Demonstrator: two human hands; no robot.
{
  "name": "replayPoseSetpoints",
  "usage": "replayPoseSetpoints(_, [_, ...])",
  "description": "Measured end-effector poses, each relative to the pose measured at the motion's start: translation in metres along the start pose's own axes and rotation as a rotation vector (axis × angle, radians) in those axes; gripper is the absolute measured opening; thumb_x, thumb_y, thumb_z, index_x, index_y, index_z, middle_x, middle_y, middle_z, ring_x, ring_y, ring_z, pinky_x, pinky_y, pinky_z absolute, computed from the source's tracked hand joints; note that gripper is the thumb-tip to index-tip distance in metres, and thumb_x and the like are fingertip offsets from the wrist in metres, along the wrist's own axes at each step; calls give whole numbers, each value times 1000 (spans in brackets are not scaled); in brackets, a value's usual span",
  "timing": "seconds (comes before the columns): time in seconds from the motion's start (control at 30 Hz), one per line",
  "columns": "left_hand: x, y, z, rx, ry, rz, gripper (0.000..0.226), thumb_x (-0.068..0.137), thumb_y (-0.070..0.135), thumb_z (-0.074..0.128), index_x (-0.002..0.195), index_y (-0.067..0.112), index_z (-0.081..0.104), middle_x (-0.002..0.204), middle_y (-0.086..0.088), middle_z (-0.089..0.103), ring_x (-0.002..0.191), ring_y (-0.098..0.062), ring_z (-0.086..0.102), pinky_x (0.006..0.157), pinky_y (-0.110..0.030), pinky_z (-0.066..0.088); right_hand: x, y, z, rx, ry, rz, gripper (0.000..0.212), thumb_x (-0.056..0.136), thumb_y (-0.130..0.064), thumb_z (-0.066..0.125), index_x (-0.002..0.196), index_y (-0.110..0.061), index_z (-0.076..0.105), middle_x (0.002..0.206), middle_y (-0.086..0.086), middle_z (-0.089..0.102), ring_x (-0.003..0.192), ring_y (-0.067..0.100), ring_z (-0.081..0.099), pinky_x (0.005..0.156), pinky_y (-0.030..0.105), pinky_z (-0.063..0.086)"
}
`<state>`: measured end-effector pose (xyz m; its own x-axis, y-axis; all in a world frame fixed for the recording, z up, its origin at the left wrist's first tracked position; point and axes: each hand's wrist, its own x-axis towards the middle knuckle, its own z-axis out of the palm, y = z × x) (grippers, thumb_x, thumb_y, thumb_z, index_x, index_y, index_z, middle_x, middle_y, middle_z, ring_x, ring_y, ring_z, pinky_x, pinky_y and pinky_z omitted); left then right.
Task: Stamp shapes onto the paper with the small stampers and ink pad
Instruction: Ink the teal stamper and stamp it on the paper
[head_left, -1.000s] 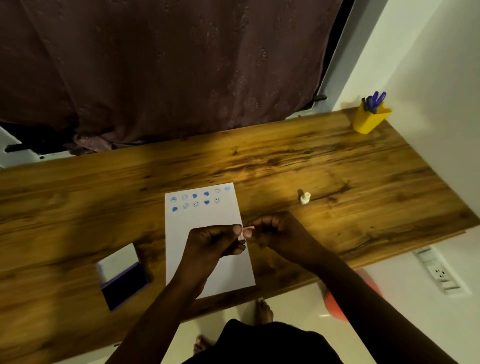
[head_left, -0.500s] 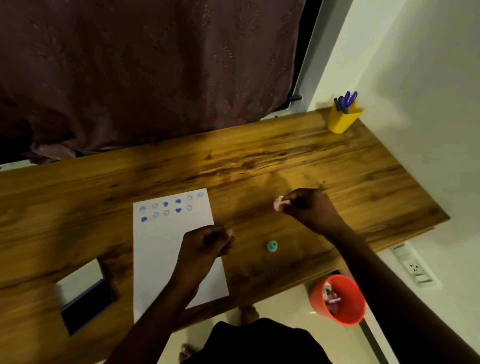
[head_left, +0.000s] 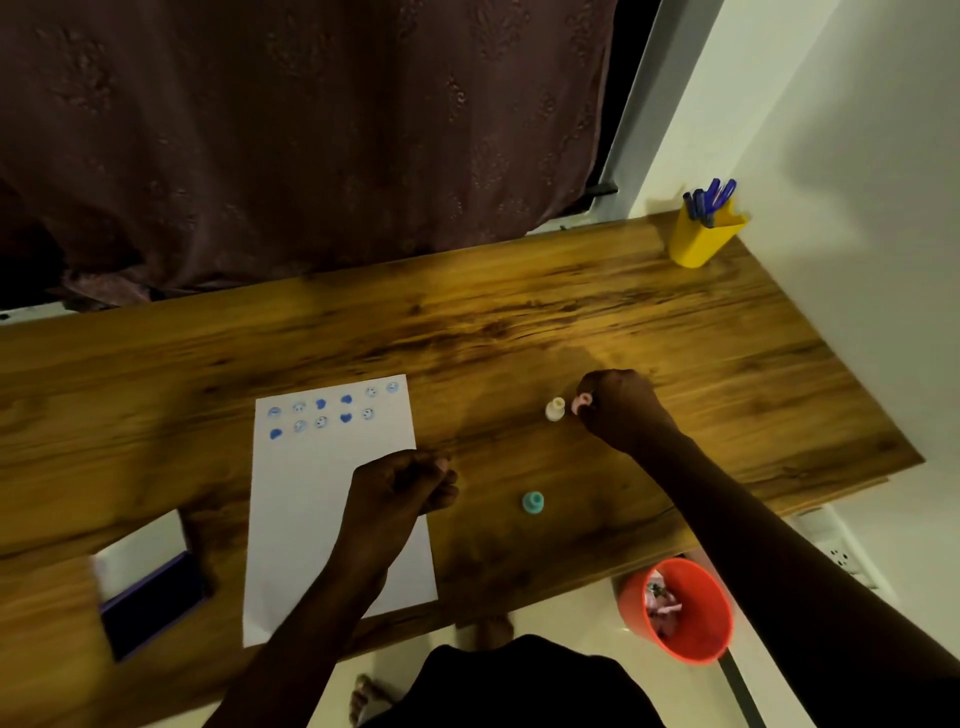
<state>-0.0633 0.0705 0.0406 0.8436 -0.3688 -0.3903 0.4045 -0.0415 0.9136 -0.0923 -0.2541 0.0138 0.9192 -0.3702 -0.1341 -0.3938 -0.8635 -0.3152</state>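
right hand (head_left: 618, 410): fingers pinch small pink stamper (head_left: 581, 403), cream stamper (head_left: 555, 409) just beside. left hand (head_left: 402, 486): fingers curled, contents unclear, over white paper (head_left: 311, 499). risk: knocking cream stamper; ink pad (head_left: 156, 603) far left.

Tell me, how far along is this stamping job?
Done: two rows of blue stamped shapes sit along the far edge of the paper. In hand: the right hand holds a pink stamper beside a cream stamper on the table; a teal stamper stands nearer. The left hand rests curled on the paper. Left: most of the sheet is blank; the ink pad lies open.
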Motion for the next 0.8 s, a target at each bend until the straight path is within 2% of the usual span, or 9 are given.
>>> replayPoseSetpoints(0.13, [0,-1,2,-24,10,-12,21,93,7,72,86,24,83,91,-15,81,88,-32,79,79,-37,66,4,0,1,-24,-18,6,13,88,-30,64,92,-21,72,90,5,73,81,24,68,52,19,31])
replayPoseSetpoints(0.27, [-1,-1,2,-27,8,-3,20,93,8,72,88,24,83,92,-15,81,88,-32,80,80,-37,66,-5,-4,-7,-3,40,29,30,88,-36,68,113,-18,68,93,6,75,84,24,71,63,27,50])
replayPoseSetpoints(0.33, [-1,-1,1,-28,7,-3,15,93,8,72,92,19,82,92,-17,81,90,-34,79,80,-37,66,-17,-9,-13,26,95,21,29,87,-34,71,108,-15,67,87,5,75,79,23,71,65,33,57])
replayPoseSetpoints(0.43, [-2,0,-2,-30,-3,-4,16,93,8,71,91,20,82,91,-16,81,89,-33,79,80,-36,66,-41,-23,-13,114,144,-45,20,82,-25,76,96,-13,71,83,4,75,75,20,72,66,35,58])
replayPoseSetpoints(0.5, [-3,-1,-3,-21,-18,1,18,93,8,72,89,22,83,91,-15,81,89,-32,79,79,-36,66,-56,-35,-7,154,97,-33,23,79,-28,79,97,-15,73,80,2,75,74,17,72,69,29,56])
replayPoseSetpoints(0.57, [-5,-1,-4,-12,-27,5,19,93,9,72,88,23,83,91,-15,81,88,-31,79,79,-36,66,-68,-45,2,147,30,4,28,78,-38,81,93,-16,71,73,-1,73,70,14,70,64,23,49])
replayPoseSetpoints(0.63, [-7,-1,-6,-5,-36,6,16,93,9,72,90,21,83,91,-16,81,89,-32,79,78,-34,66,-79,-53,13,128,-43,34,34,76,-48,80,90,-21,67,71,-3,70,68,11,68,60,23,47])
replayPoseSetpoints(0.8, [-13,-1,-15,12,-53,6,17,93,9,72,91,22,82,90,-14,81,88,-32,79,76,-32,66,-97,-63,36,39,-115,21,43,75,-55,76,100,-21,66,92,2,70,84,20,68,66,29,50])
